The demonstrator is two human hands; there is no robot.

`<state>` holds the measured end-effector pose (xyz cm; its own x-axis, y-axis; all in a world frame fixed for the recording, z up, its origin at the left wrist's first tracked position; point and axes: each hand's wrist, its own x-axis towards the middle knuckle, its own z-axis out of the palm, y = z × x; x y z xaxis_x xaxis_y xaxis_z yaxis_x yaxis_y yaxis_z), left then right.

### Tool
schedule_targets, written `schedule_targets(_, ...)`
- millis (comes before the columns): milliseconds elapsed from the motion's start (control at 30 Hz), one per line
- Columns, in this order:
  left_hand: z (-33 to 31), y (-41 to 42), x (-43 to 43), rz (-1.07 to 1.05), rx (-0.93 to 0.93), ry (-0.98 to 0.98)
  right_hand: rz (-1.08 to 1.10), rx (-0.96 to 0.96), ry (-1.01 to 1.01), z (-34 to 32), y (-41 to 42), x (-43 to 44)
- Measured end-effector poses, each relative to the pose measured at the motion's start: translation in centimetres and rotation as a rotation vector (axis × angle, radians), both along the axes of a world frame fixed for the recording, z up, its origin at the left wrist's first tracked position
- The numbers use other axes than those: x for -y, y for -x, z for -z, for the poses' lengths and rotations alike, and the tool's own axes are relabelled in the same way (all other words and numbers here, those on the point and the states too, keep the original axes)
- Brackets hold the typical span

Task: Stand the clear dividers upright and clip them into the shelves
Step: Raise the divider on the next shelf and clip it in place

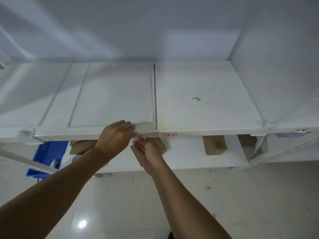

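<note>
- Room: white wall point(155, 28) behind, pale glossy floor point(120, 204) w/ scuffs and a lamp glare. Frame slightly blurred.
- Shelf point(207, 94): white, flat, at chest height; dark seam runs front to back near centre. Small black squiggle point(196, 99) on the right half. Lower shelf point(186, 152) beneath holds cardboard boxes point(214, 144); blue crate point(46, 156) at left, below.
- Divider point(112, 94): large clear sheet lying flat on the left half of the shelf, right edge just beside the seam, front edge at the shelf lip. Not yet upright. A 2nd clear sheet seems to lie further left, edges only faintly visible.
- Handling (judgement): thin stiff plastic, light, prob. slippery and flexes if lifted by one corner; edges hard to see. Best taken at the front right corner, then a 2nd grip along the front edge to tip it up; clip end goes to the shelf lip.
- Left hand point(115, 135): fingers curled closed over the front right corner of the divider, at the lip.
- Right hand point(148, 149): below the lip, palm up, fingers part open, tips touching the same corner area; whether it grips anything – can't tell.
- Label point(170, 134): small pink-edged tag on the lip, right of the hands.
</note>
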<state>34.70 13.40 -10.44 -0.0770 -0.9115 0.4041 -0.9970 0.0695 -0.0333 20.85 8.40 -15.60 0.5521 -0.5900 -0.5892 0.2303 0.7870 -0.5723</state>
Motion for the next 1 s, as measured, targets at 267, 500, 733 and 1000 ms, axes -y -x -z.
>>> schedule_targets(267,-0.2,1.5,1.1,0.056,-0.004,0.088,0.032,0.017,0.031,-0.7,1.6,0.8)
schedule_targets(500,0.1,2.6,1.9,0.036,-0.015,0.086,0.08,0.038,-0.006,-1.3,3.1,1.3)
schedule_targets(733,0.2,3.3,2.3,0.02,-0.035,0.091,0.097,0.028,0.028,-1.2,3.6,1.6)
schedule_targets(1000,0.0,3.5,2.2,0.037,-0.032,0.051,0.055,0.084,0.049,-1.1,4.2,1.7)
